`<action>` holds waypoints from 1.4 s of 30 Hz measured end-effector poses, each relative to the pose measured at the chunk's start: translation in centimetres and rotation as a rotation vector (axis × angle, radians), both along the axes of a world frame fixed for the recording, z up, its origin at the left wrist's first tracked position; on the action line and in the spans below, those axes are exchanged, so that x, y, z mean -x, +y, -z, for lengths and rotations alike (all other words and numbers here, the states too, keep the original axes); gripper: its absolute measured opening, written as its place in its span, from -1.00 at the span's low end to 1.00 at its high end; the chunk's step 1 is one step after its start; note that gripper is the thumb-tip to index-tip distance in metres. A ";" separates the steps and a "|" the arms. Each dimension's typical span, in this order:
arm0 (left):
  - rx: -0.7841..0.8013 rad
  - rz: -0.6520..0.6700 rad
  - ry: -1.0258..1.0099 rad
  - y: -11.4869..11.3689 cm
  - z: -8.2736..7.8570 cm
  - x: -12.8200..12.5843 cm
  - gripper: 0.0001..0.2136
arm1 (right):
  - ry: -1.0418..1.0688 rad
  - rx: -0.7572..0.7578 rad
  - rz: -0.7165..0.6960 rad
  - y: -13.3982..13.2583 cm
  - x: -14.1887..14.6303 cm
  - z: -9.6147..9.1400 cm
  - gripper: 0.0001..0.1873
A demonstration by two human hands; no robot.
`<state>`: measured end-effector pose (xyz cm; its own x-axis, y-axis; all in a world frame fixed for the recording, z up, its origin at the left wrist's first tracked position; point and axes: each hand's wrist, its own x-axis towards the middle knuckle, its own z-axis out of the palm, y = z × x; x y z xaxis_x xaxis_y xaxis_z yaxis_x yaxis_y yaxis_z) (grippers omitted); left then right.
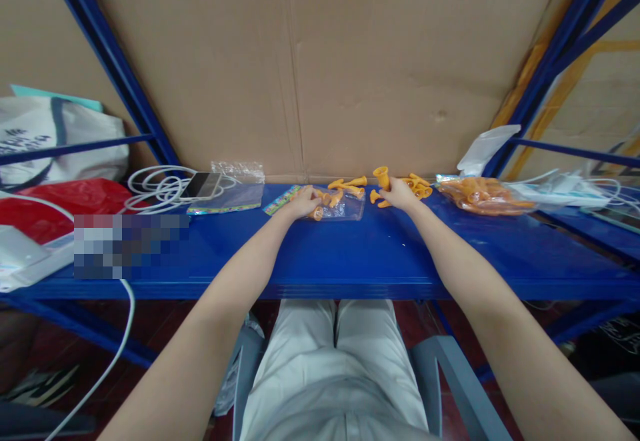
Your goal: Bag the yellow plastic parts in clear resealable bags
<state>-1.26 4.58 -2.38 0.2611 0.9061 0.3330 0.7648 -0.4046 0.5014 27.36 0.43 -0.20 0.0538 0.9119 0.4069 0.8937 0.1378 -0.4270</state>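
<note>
My left hand (303, 202) is closed at the near end of a clear plastic bag (350, 210) lying flat, with a colourful header strip (281, 200). Orange horn-shaped plastic pieces (336, 197) show in and around this bag; which of them lie inside is hard to tell. In my right hand (401, 194) is a small orange toy trumpet (381, 176), its flared end up. More orange trumpets (419, 186) lie in a loose pile just beyond and to the right of that hand, partly hidden by it.
A packed bag of orange pieces (483, 194) lies to the right, beside a white power strip (560, 191). Leftward are a flat bag with a header (227, 198), a phone (201, 186), coiled white cable (155, 191) and a red bag (100, 200). Cardboard (300, 61) backs the blue table (350, 261).
</note>
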 end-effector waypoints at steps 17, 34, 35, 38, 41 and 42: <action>-0.006 0.002 0.031 -0.2 -0.1 0.0 -0.96 | -0.531 0.236 -0.030 -4.0 3.2 -2.7 -0.60; -0.058 -0.112 0.119 -1.0 -0.8 -0.2 -0.77 | -0.282 0.452 -0.317 -5.0 4.4 -3.5 -0.72; -0.061 -0.155 0.110 -1.1 -0.9 -0.1 -0.74 | -0.234 0.439 -0.348 -4.9 4.3 -3.6 -0.77; -0.042 -0.287 0.075 -1.5 -1.1 0.3 -0.66 | -0.157 0.319 -0.361 -4.5 3.9 -3.6 -0.88; -0.014 -0.355 0.073 -1.9 -1.4 0.6 -0.62 | -0.157 0.197 -0.330 -3.8 3.6 -3.1 -0.84; -0.001 -0.362 0.080 -2.0 -1.6 0.6 -0.61 | -0.152 0.166 -0.338 -3.5 3.5 -2.9 -0.82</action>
